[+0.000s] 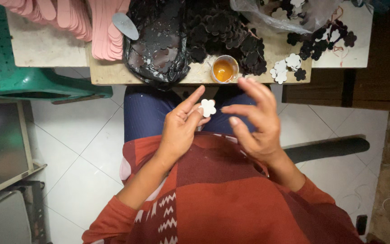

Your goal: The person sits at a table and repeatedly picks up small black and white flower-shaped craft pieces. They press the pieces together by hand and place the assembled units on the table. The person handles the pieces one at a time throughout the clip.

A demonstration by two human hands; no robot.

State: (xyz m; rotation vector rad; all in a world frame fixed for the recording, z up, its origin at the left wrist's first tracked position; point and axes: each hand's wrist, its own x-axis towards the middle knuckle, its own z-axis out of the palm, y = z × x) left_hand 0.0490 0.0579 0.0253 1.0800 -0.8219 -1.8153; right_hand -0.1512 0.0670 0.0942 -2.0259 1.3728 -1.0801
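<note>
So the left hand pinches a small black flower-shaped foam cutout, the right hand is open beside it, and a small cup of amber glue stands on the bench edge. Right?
Not quite: in the head view the small flower-shaped foam cutout is white, not black. The left hand pinches it, the right hand is open beside it, and the small cup of amber glue stands on the bench edge.

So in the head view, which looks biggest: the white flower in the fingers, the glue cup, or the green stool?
1. green stool
2. glue cup
3. white flower, held by the left hand; it sits nearer the camera, yet looks smaller than the cup.

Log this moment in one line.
left hand: pinching white flower cutout | right hand: open, empty | glue cup: on bench
</note>
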